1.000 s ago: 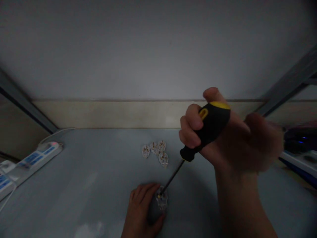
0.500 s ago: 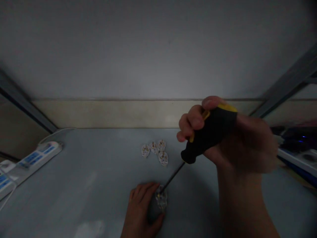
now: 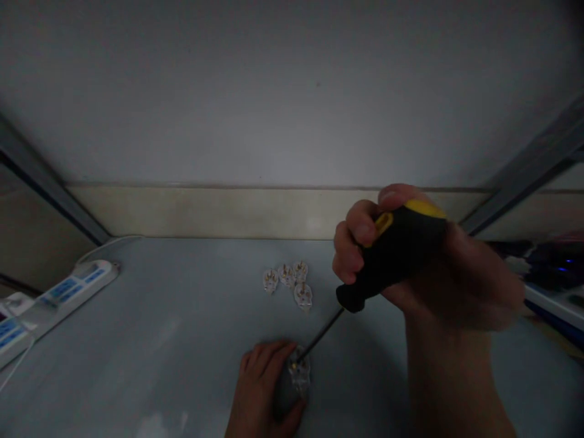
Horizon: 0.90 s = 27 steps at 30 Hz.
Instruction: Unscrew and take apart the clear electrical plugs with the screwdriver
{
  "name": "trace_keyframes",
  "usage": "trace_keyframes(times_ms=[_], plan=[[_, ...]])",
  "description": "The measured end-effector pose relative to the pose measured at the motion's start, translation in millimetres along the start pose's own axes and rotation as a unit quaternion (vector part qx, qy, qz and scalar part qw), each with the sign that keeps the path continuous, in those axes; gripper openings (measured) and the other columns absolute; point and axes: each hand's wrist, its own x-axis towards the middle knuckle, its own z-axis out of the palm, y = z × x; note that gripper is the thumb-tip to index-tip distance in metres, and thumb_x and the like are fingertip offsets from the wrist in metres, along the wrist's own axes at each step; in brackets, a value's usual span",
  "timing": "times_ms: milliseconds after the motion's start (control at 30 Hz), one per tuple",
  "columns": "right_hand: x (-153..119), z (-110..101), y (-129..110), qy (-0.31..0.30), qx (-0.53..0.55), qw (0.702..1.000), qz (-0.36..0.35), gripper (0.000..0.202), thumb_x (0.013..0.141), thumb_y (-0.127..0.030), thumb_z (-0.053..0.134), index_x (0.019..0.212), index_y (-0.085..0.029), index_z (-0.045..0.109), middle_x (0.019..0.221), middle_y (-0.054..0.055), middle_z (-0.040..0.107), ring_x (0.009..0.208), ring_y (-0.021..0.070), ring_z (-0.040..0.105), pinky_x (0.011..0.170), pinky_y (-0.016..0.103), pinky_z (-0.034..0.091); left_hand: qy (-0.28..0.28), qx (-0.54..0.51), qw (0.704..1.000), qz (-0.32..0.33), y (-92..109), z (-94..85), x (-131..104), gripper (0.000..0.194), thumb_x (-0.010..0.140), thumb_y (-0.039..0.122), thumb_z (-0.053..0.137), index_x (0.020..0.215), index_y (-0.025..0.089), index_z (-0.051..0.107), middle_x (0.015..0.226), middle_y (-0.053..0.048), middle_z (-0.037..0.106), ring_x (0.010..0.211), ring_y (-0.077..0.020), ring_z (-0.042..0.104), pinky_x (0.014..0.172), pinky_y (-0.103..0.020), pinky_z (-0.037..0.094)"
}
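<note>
My right hand (image 3: 429,267) is wrapped round the black and yellow handle of a screwdriver (image 3: 396,246). Its thin shaft slants down to the left, and the tip meets a clear plastic plug (image 3: 300,372) on the table. With thumb and fingers at the plug's left edge, my left hand (image 3: 264,383) grips it against the surface. A small brass-coloured spot shows on the plug beside the tip. Beyond it lie several similar clear plugs with metal pins, among them a plug (image 3: 271,280) on the left and a nearer plug (image 3: 303,295).
A white power strip (image 3: 59,304) with blue sockets and a pale cable lies at the left on the grey table (image 3: 182,340). Behind the table stands a wall with a cream strip (image 3: 205,213). Dark equipment with a blue light (image 3: 561,263) sits at the far right.
The view has shifted slightly, so everything sits a little lower and to the right. Both hands keep their holds, and the screwdriver tip stays on the plug.
</note>
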Motion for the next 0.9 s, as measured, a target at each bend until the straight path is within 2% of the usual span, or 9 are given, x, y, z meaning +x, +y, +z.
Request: trace_keyframes(times_ms=[67,133,233,333,467,567,633,733,900], plan=[[-2.1,3.2,0.3,0.020,-0.014,1.000,-0.007,0.029,0.082,-0.034,0.071,0.104,-0.026,0.055,0.103,0.003,0.060,0.080,0.0167,0.065,0.059,0.027,0.053,0.010,-0.006,1.000,0.004,1.5,-0.8,0.2,0.072,0.064,0.007,0.064,0.133,0.024,0.054,0.125,-0.010,0.066,0.110,-0.0327,0.061,0.092,-0.050,0.049],[-2.7,6.2,0.3,0.037,-0.001,0.999,-0.023,0.029,0.080,-0.027,0.073,0.099,-0.028,0.051,0.092,-0.001,0.060,0.061,0.0098,0.059,0.047,0.020,0.045,0.007,-0.008,1.000,0.000,3.7,-2.6,0.9,0.071,0.065,0.007,0.064,0.133,0.025,0.054,0.126,-0.009,0.066,0.111,-0.0323,0.061,0.092,-0.050,0.049],[-0.5,7.2,-0.7,0.052,0.023,0.998,-0.001,0.031,0.079,-0.036,0.074,0.100,-0.026,0.053,0.072,-0.004,0.053,0.047,0.0066,0.047,0.040,0.019,0.038,-0.008,-0.004,1.000,-0.010,5.7,-4.8,1.7,0.070,0.065,0.007,0.064,0.132,0.024,0.055,0.125,-0.010,0.067,0.110,-0.0322,0.061,0.092,-0.050,0.049],[2.0,6.2,-1.1,0.030,0.011,0.999,0.015,0.034,0.083,-0.048,0.063,0.105,-0.023,0.060,0.079,0.001,0.057,0.063,0.0135,0.058,0.054,0.027,0.052,0.000,-0.003,1.000,-0.006,4.2,-4.0,1.3,0.070,0.064,0.007,0.063,0.132,0.024,0.055,0.125,-0.010,0.066,0.110,-0.0328,0.061,0.092,-0.051,0.050],[0.5,9.5,2.4,0.051,-0.035,0.998,-0.006,0.023,0.083,-0.035,0.068,0.102,-0.024,0.059,0.104,0.004,0.063,0.094,0.0194,0.066,0.075,0.033,0.058,0.007,-0.001,1.000,-0.001,1.4,-2.7,0.2,0.073,0.061,0.006,0.063,0.132,0.024,0.055,0.126,-0.010,0.066,0.111,-0.0336,0.061,0.092,-0.052,0.049],[-0.2,11.3,5.2,0.054,-0.009,0.998,-0.039,0.024,0.083,-0.024,0.068,0.102,-0.029,0.054,0.091,-0.001,0.062,0.061,0.0080,0.058,0.052,0.019,0.047,-0.012,0.000,1.000,-0.005,2.2,-5.1,-0.1,0.071,0.066,0.006,0.064,0.134,0.026,0.053,0.128,-0.008,0.065,0.113,-0.0319,0.060,0.094,-0.050,0.049],[1.1,9.9,5.6,0.036,0.017,0.999,-0.032,0.025,0.084,-0.032,0.066,0.106,-0.028,0.055,0.081,-0.001,0.059,0.055,0.0073,0.051,0.048,0.019,0.042,-0.017,0.001,1.000,-0.005,3.4,-6.5,-0.2,0.070,0.068,0.007,0.064,0.135,0.026,0.052,0.129,-0.008,0.064,0.114,-0.0313,0.059,0.095,-0.050,0.049],[2.9,4.8,3.5,0.017,0.018,1.000,0.009,0.034,0.086,-0.044,0.058,0.112,-0.022,0.059,0.087,0.004,0.059,0.071,0.0143,0.059,0.062,0.030,0.054,-0.017,0.005,1.000,-0.007,4.1,-5.2,-0.2,0.070,0.067,0.007,0.063,0.134,0.025,0.052,0.127,-0.009,0.065,0.113,-0.0321,0.060,0.093,-0.051,0.048],[-1.5,-1.0,-2.6,0.018,-0.077,0.997,0.002,0.027,0.086,-0.038,0.066,0.109,-0.024,0.060,0.112,0.006,0.061,0.111,0.0267,0.063,0.087,0.045,0.059,-0.007,0.003,1.000,-0.007,1.5,-0.4,-0.6,0.073,0.063,0.006,0.062,0.133,0.024,0.053,0.127,-0.011,0.065,0.112,-0.0338,0.059,0.092,-0.052,0.048]])
